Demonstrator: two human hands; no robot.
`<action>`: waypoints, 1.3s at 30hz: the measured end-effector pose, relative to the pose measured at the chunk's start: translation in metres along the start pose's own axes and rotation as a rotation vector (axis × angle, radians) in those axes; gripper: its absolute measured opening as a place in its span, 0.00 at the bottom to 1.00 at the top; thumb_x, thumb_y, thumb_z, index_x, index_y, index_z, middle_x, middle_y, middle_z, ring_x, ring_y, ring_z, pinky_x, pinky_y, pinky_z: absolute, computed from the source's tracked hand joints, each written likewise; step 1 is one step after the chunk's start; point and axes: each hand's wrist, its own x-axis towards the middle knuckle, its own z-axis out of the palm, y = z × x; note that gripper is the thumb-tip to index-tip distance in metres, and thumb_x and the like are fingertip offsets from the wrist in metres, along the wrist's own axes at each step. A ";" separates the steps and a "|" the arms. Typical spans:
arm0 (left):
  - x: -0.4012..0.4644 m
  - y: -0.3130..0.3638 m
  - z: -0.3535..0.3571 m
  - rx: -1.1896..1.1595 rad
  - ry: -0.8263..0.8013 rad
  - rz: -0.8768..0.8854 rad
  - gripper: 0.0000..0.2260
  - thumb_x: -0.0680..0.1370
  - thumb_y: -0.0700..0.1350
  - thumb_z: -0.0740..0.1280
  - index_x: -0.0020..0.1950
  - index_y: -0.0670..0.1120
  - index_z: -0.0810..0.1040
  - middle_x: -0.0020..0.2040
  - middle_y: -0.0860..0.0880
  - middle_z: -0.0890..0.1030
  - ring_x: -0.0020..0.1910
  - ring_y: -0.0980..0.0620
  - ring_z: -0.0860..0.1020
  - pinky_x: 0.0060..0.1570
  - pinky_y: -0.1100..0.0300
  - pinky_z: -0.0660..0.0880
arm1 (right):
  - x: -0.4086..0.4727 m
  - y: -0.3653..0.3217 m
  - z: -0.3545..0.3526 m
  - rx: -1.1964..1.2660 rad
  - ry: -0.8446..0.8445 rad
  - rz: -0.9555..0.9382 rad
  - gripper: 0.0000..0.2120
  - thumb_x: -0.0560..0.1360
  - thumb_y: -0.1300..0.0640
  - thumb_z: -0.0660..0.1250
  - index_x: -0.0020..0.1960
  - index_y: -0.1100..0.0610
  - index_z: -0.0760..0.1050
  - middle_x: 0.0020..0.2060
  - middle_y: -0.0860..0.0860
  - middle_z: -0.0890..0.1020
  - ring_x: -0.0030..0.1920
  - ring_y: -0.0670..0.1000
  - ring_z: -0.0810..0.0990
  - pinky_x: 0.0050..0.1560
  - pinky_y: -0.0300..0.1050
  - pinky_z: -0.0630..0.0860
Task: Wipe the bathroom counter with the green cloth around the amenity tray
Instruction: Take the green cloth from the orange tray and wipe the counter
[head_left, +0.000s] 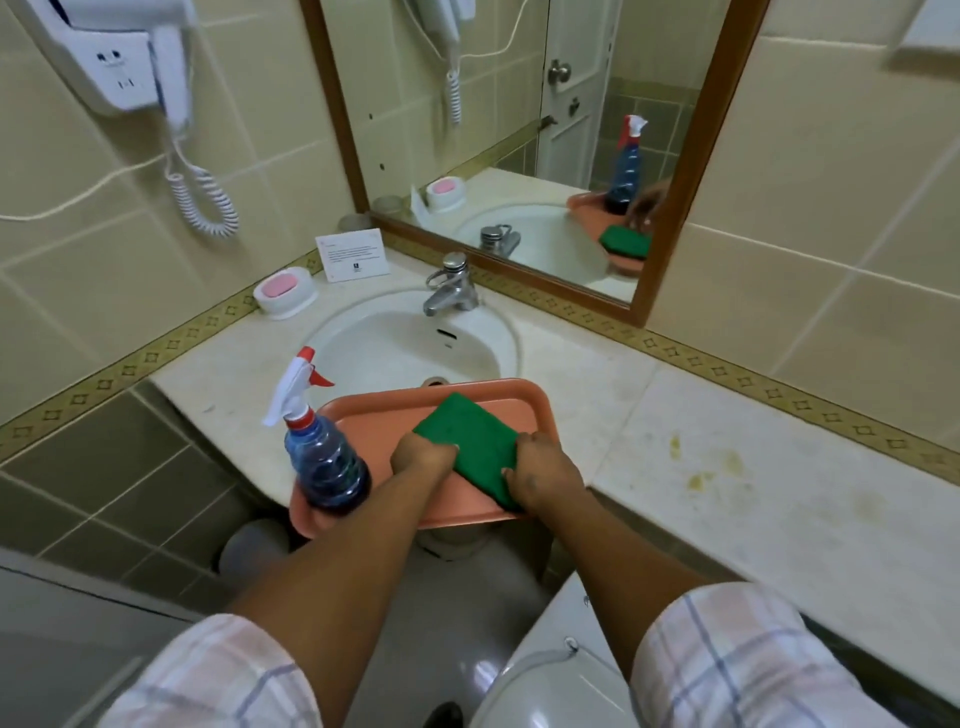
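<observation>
A folded green cloth (475, 441) lies on a salmon-pink tray (509, 397) that rests across the front rim of the sink and overhangs the counter edge. My left hand (423, 453) grips the cloth's left side and my right hand (545, 475) grips its near right end. A spray bottle (324, 460) with blue liquid and a white and red trigger stands on the tray's left end, beside my left forearm. The beige counter (727, 467) runs off to the right and carries yellowish stains (701, 470).
A chrome tap (452, 286) stands behind the white basin (410, 348). A soap dish with pink soap (284, 291) and a white card (353, 254) sit at the back left. A framed mirror (519, 130) hangs above. A toilet (550, 680) is below the counter.
</observation>
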 end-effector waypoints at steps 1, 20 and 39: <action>0.003 0.002 0.004 -0.031 -0.020 -0.012 0.24 0.72 0.50 0.73 0.65 0.41 0.76 0.61 0.42 0.81 0.59 0.42 0.80 0.57 0.56 0.77 | 0.002 0.000 0.002 -0.013 -0.002 0.012 0.18 0.76 0.50 0.65 0.63 0.56 0.71 0.58 0.56 0.76 0.54 0.56 0.77 0.52 0.52 0.76; 0.007 0.024 0.045 -0.694 0.008 0.075 0.17 0.72 0.44 0.59 0.56 0.39 0.78 0.50 0.38 0.83 0.49 0.38 0.82 0.55 0.40 0.80 | -0.002 -0.006 0.002 0.212 -0.011 0.139 0.17 0.67 0.49 0.68 0.51 0.57 0.79 0.48 0.58 0.83 0.49 0.59 0.82 0.48 0.48 0.79; -0.120 0.139 0.210 -0.419 -0.684 0.352 0.16 0.72 0.35 0.62 0.59 0.46 0.74 0.54 0.42 0.82 0.50 0.42 0.82 0.48 0.47 0.82 | -0.081 0.200 -0.040 0.994 0.460 0.515 0.16 0.81 0.51 0.60 0.66 0.56 0.68 0.55 0.54 0.79 0.45 0.47 0.78 0.40 0.42 0.78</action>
